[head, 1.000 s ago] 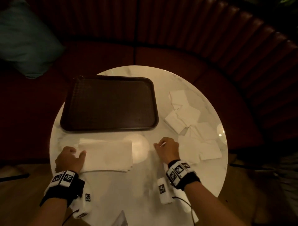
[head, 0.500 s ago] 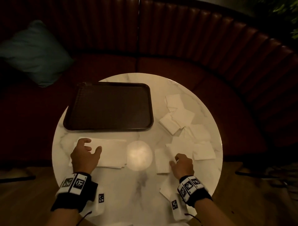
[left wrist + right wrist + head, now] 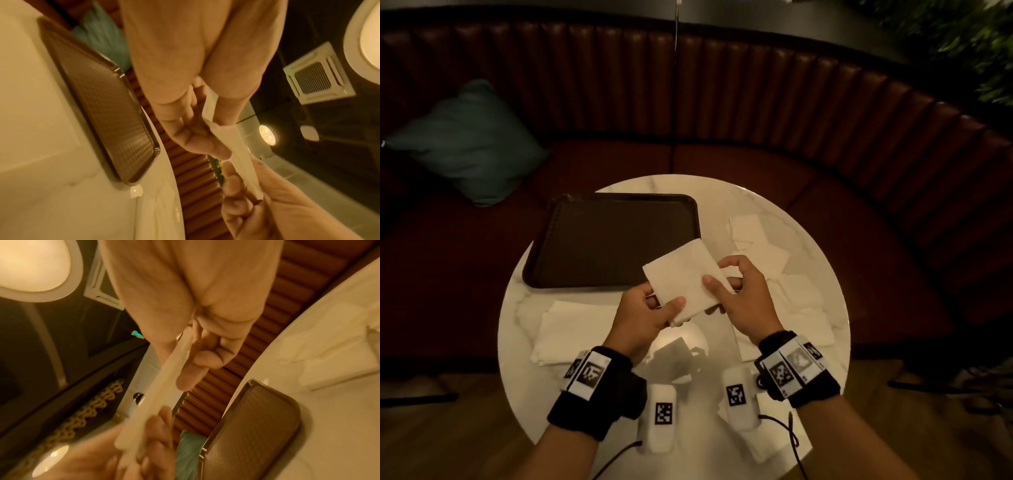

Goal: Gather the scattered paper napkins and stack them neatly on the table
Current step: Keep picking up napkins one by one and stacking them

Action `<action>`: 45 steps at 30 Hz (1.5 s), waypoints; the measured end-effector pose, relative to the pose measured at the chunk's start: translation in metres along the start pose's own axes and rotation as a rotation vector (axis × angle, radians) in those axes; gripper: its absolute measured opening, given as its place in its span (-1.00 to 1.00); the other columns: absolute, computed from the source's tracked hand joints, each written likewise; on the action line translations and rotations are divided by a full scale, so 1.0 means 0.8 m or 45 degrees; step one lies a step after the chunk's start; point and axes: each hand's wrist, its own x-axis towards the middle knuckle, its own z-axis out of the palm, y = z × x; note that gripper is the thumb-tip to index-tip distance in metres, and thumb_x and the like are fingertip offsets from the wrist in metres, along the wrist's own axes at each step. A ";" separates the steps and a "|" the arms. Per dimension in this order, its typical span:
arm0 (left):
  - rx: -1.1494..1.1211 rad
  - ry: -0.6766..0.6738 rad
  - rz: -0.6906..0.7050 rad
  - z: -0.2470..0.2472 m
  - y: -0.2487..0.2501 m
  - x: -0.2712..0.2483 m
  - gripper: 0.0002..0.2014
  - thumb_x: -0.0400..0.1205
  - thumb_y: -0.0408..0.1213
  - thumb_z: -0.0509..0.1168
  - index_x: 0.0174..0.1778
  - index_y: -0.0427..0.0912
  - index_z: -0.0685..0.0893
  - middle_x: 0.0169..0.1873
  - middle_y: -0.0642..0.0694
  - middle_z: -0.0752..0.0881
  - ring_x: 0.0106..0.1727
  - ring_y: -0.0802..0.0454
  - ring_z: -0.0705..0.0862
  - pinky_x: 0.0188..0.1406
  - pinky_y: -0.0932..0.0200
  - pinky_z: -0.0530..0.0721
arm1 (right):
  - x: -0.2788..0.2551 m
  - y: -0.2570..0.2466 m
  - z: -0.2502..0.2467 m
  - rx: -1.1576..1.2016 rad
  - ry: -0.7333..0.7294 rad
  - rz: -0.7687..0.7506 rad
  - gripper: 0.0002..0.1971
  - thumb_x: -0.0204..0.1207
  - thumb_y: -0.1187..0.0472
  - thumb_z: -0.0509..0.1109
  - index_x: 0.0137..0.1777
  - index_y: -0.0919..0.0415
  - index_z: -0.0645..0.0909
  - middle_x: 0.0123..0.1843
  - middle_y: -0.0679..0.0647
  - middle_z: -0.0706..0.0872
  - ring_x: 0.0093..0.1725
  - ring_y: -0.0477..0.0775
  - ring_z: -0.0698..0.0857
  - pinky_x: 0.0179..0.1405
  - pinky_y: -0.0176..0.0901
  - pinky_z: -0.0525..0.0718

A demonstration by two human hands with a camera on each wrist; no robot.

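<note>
Both hands hold one folded white napkin (image 3: pixel 681 274) in the air over the middle of the round marble table (image 3: pixel 592 383). My left hand (image 3: pixel 664 301) pinches its near left corner, thumb on top. My right hand (image 3: pixel 722 284) pinches its right edge. The wrist views show the napkin (image 3: pixel 236 146) (image 3: pixel 164 382) edge-on between thumb and fingers. A flat stack of napkins (image 3: pixel 571 332) lies at the table's left, below the tray. Several loose napkins (image 3: pixel 804 308) lie overlapping on the right side.
A dark brown tray (image 3: pixel 613 240) with nothing on it sits at the table's far left. A curved red-brown bench (image 3: pixel 756 102) wraps round the far side, with a teal cushion (image 3: pixel 469 140) on its left. More napkins (image 3: pixel 760 435) lie by the near edge under my right wrist.
My left hand has left the stack and my right hand has lifted a napkin off the table's right side. Both now hold it in the air at the centre. The head view has tilted up.
</note>
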 end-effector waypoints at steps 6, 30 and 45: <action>-0.091 0.065 0.031 -0.012 0.008 -0.006 -0.81 0.51 -0.44 0.40 0.02 -0.20 0.66 -0.09 -0.18 0.81 -0.20 -0.03 0.82 -0.24 0.08 0.77 | -0.030 -0.008 0.003 -0.040 0.101 -0.106 -0.68 0.42 0.08 0.55 0.15 0.09 0.62 -0.05 -0.01 0.79 -0.31 0.00 0.80 -0.34 -0.32 0.75; -0.085 0.064 0.074 -0.028 0.003 -0.011 -0.68 0.53 -0.38 0.39 0.18 -0.10 0.55 -0.08 -0.16 0.82 -0.19 -0.05 0.83 -0.10 0.00 0.79 | -0.031 -0.009 0.018 -0.186 0.239 -0.166 -0.89 0.42 0.05 0.54 -0.12 0.02 0.71 -0.21 -0.14 0.76 -0.22 -0.04 0.74 -0.16 -0.18 0.73; 0.086 0.267 0.129 -0.029 0.000 -0.006 -0.47 0.42 -0.48 0.48 0.27 -0.16 0.47 -0.11 0.00 0.68 -0.06 0.03 0.68 -0.05 -0.03 0.71 | -0.042 -0.010 0.024 -0.382 0.248 -0.880 -0.89 0.39 0.36 0.54 -0.10 0.24 0.79 -0.19 0.01 0.81 -0.23 -0.21 0.65 -0.22 -0.57 0.61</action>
